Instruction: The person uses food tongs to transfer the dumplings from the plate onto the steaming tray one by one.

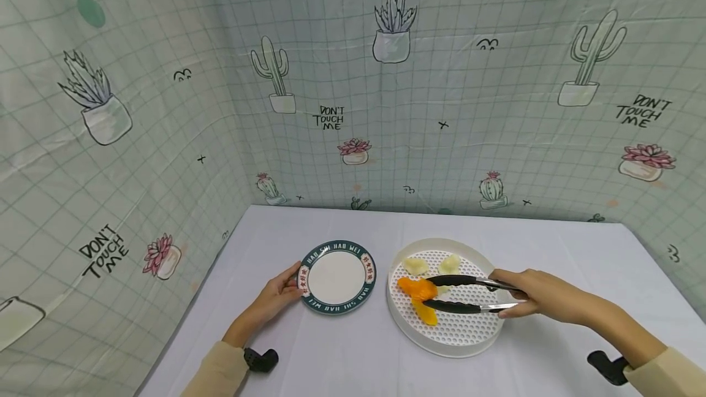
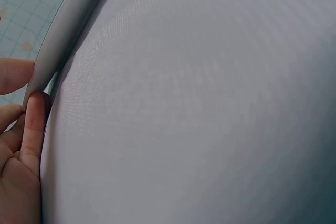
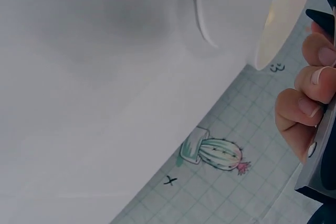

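Note:
My left hand (image 1: 271, 300) pinches the left rim of a round plate (image 1: 336, 277) with a white middle and a green lettered border. In the left wrist view the thumb and fingers (image 2: 34, 124) hold the plate's grey-looking edge (image 2: 71, 30). My right hand (image 1: 543, 296) grips metal tongs with black ends (image 1: 453, 307). The tongs' tips reach the bright orange, soft-looking food pieces (image 1: 419, 290) in a round white perforated tray (image 1: 469, 331). Behind the orange pieces lie pale yellow slices (image 1: 416, 265). In the right wrist view, curled fingers (image 3: 302, 111) wrap the tongs' handle.
A white cloth-covered table (image 1: 331, 354) carries the plate on the left and the tray on the right. Beyond its back edge hangs a grid-patterned curtain (image 1: 309, 158) with cactus drawings. Small black devices (image 1: 261, 360) sit at both wrists.

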Tool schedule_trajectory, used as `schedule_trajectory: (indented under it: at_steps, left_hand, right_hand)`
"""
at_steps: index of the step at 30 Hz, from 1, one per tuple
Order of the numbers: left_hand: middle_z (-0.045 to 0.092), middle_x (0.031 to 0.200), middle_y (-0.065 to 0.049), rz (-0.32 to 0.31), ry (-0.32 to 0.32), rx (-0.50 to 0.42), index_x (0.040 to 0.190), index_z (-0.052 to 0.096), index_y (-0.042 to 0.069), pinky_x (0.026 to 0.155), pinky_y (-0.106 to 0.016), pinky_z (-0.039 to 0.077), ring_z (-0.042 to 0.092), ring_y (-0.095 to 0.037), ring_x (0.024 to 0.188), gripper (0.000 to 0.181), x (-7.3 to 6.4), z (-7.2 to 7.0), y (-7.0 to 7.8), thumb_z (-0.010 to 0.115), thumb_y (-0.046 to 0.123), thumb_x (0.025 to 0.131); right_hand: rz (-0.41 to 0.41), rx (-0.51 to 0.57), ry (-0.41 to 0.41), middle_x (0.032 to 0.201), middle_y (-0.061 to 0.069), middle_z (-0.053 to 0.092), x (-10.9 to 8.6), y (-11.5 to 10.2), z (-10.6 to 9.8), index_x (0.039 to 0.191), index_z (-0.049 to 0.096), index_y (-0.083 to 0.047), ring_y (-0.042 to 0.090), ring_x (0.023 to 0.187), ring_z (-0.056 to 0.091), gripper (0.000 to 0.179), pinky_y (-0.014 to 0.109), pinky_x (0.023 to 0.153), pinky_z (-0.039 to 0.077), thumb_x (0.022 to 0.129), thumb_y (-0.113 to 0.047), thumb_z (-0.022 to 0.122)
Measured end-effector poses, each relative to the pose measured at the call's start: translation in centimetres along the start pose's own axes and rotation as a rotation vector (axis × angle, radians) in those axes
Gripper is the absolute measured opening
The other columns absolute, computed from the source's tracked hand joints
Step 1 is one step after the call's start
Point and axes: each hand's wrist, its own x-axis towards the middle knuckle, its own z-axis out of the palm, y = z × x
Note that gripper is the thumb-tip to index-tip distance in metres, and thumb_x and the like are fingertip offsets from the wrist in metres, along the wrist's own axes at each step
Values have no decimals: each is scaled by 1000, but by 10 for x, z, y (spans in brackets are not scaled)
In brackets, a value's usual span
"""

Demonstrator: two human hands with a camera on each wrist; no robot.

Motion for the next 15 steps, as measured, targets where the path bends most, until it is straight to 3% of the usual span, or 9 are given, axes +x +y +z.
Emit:
schedule_trajectory:
  at_steps: [4, 11, 15]
  left_hand:
    - [53, 118, -23, 0, -6, -3, 152, 25, -10, 78, -16, 46, 51, -9, 93, 67, 0, 0, 1, 60, 0, 96]
    - [54, 118, -22, -6, -9, 9, 152, 26, -10, 79, -16, 46, 52, -10, 94, 67, 1, 0, -1, 61, 1, 96]
    - [55, 119, -21, -17, -6, 15, 153, 27, -7, 79, -16, 46, 53, -11, 95, 67, 2, 0, -1, 61, 3, 96]
  right_hand:
    - [-9, 6, 6, 87, -14, 59, -9, 7, 1, 126, 57, -10, -2, 69, 44, 51, 24, 59, 39, 87, -37, 74]
    - [-49, 28, 22, 71, -20, 37, -21, 17, -3, 119, 58, -14, -5, 61, 34, 42, 21, 50, 31, 86, -34, 76]
    - [-45, 33, 15, 70, -21, 37, -26, 21, -6, 117, 57, -16, -5, 61, 34, 40, 21, 49, 30, 87, -34, 76]
